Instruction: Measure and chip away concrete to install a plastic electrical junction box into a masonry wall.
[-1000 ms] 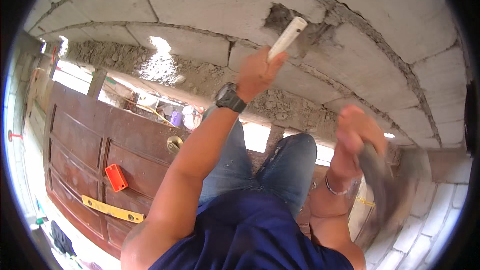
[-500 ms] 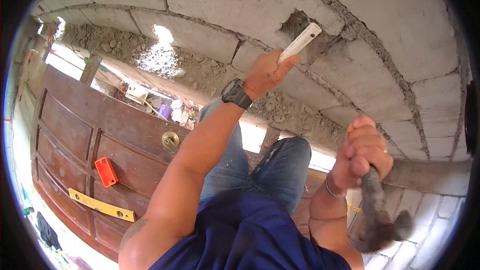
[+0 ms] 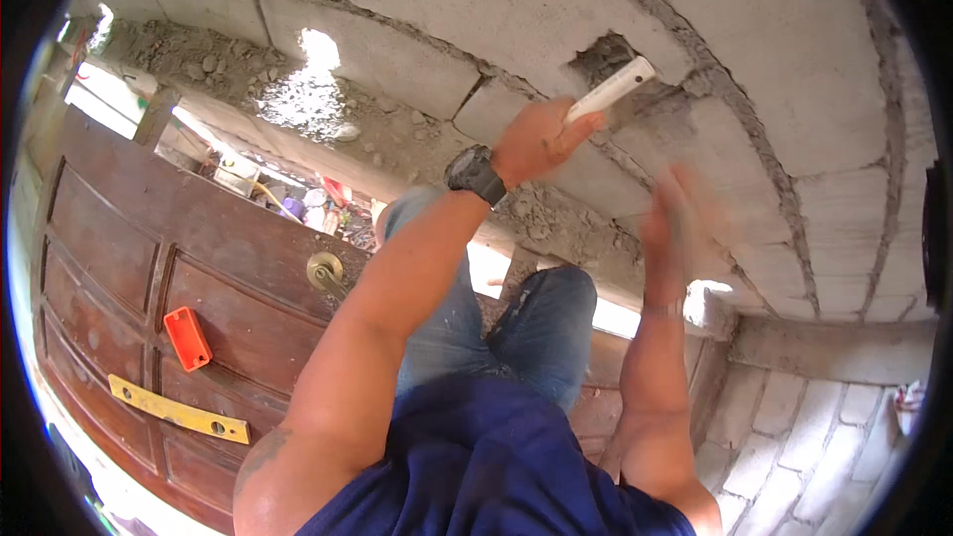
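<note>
My left hand is closed around the lower part of a short piece of white plastic pipe, which has a small dark spot near its outer end. That end lies in front of a rough hole broken into the grey block wall; whether it touches the wall I cannot tell. My right hand is raised close to the wall, right of and below the pipe, and smeared by motion. The hammer it grips shows only as a faint streak; its head cannot be made out.
A brown panelled door lies at the left, with a brass handle, an orange plastic box and a yellow spirit level. Loose rubble lines the wall's foot. My bent knees are close below the wall.
My right hand has swung from the lower right up and left toward the wall, and the hammer has blurred from sight. My left hand still holds the pipe. The view has shifted slightly.
</note>
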The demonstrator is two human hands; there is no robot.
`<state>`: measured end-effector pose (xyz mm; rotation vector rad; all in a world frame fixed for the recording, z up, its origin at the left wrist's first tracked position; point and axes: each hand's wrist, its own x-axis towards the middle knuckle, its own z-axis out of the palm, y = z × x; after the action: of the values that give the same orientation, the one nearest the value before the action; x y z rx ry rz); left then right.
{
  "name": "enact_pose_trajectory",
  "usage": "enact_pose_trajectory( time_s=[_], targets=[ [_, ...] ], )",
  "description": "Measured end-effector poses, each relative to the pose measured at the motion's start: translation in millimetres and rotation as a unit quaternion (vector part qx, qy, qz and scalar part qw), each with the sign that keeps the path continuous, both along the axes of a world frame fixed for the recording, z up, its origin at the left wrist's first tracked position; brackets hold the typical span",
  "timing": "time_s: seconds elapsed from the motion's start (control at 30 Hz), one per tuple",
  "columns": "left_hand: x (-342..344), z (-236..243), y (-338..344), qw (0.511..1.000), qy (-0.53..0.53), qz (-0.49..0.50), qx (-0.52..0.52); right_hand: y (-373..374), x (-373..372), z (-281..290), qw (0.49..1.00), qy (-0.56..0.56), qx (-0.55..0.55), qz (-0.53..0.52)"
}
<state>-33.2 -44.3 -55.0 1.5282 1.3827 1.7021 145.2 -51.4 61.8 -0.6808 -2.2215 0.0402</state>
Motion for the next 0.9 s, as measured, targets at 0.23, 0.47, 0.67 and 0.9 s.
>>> enact_pose_trajectory(
  time_s=[0.23, 0.47, 0.67, 0.9],
  targets=[
    [-7, 4, -2, 0.997, -0.036, -0.042, -0.048, -63, 0, 66, 0.993, 0.076, -0.008, 0.088],
    [-1, -10, 6, 0.999, -0.051, 0.017, 0.002, 14, -23, -7, 0.921, -0.155, -0.227, -0.277],
    [-10, 0, 0, 0.998, -0.024, -0.018, -0.054, -54, -4, 46, 0.993, 0.104, 0.000, -0.054],
    [-2, -12, -29, 0.996, 0.076, -0.027, -0.050, -56, 29, -6, 0.973, 0.169, -0.156, -0.031]
  ],
)
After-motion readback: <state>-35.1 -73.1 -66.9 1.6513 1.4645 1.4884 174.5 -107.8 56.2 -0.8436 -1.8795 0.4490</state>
